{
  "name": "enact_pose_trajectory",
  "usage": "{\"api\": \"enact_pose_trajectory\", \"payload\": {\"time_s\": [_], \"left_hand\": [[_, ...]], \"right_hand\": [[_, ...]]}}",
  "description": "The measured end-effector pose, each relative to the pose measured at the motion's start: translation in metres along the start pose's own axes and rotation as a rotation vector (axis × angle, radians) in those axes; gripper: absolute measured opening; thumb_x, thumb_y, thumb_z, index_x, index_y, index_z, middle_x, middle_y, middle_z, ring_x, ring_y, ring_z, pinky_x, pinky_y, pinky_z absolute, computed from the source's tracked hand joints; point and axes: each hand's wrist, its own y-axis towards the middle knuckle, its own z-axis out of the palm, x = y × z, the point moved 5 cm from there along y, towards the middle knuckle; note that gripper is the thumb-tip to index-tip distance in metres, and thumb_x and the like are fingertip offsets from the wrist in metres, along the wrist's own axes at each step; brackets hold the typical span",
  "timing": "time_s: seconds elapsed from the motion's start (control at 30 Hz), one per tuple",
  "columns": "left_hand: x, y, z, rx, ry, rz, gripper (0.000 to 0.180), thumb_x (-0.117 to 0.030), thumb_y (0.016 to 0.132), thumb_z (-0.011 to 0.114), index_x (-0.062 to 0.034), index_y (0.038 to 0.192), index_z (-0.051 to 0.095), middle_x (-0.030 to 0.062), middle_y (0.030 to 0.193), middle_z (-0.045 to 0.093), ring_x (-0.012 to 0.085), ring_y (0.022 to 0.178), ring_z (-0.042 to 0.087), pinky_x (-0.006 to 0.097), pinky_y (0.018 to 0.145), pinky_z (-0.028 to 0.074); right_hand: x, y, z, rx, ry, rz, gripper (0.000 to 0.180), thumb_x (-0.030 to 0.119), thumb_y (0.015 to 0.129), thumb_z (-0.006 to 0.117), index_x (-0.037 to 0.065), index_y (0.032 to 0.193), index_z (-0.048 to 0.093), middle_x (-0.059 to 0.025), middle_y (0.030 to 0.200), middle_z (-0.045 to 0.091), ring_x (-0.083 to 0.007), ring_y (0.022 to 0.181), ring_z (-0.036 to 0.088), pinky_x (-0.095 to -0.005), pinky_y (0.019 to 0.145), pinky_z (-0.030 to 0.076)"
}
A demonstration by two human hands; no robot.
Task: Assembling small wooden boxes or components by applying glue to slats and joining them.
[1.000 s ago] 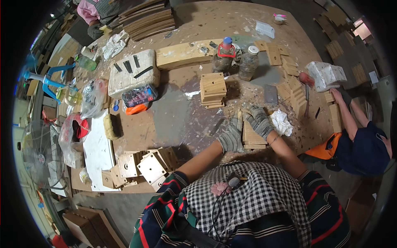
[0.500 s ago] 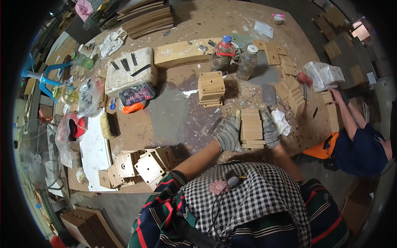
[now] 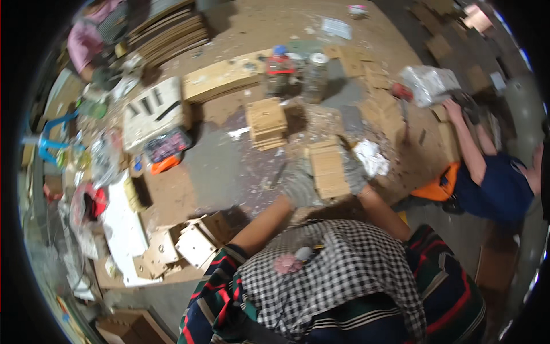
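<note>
A stack of small wooden boards (image 3: 328, 171) is pressed between my two gloved hands near the front edge of the table. My left hand (image 3: 302, 182), in a grey work glove, lies along the stack's left side. Against its right side is my right hand (image 3: 353, 171), gloved the same way, its fingers partly hidden behind the boards. Motion blurs both hands. Just beyond, to the left, stands another pile of square wooden pieces (image 3: 267, 121) with small holes.
Loose wooden plates (image 3: 195, 245) lie at the front left. Two bottles, a red-capped one (image 3: 279, 74) and a white-capped one (image 3: 315, 79), stand behind the pile. White crumpled tissue (image 3: 372, 158) is right of my hands. A co-worker (image 3: 494, 186) works at the right edge, another at the far left.
My view has turned, so the whole scene is shifted. The boards between my hands now look more evenly lined up; before, the lower ones stuck out. More of the far-left co-worker shows.
</note>
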Motion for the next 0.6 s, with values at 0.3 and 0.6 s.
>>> {"api": "enact_pose_trajectory", "payload": {"time_s": [0.3, 0.6], "left_hand": [[0.065, -0.023, 0.031, -0.072, -0.176, -0.103, 0.078, -0.058, 0.082, 0.045, -0.0108, 0.143, 0.031, 0.0156, 0.147, 0.026, 0.0394, 0.137, 0.011, 0.052, 0.111, -0.002], [0.054, -0.003, 0.025, 0.068, -0.763, -0.376, 0.070, -0.056, 0.086, 0.045, -0.0111, 0.139, 0.038, 0.0136, 0.146, 0.029, 0.0321, 0.136, 0.019, 0.049, 0.113, 0.005]], "right_hand": [[-0.022, -0.001, -0.016, -0.270, -0.187, -0.058, 0.044, 0.016, 0.098, 0.038, 0.001, 0.139, 0.032, -0.0056, 0.137, 0.041, -0.0164, 0.124, 0.040, -0.0267, 0.107, 0.029], [-0.051, 0.006, -0.025, -0.204, -0.404, -0.087, 0.043, 0.015, 0.098, 0.036, 0.001, 0.138, 0.032, -0.0081, 0.136, 0.041, -0.0162, 0.117, 0.044, -0.0246, 0.099, 0.037]]}}
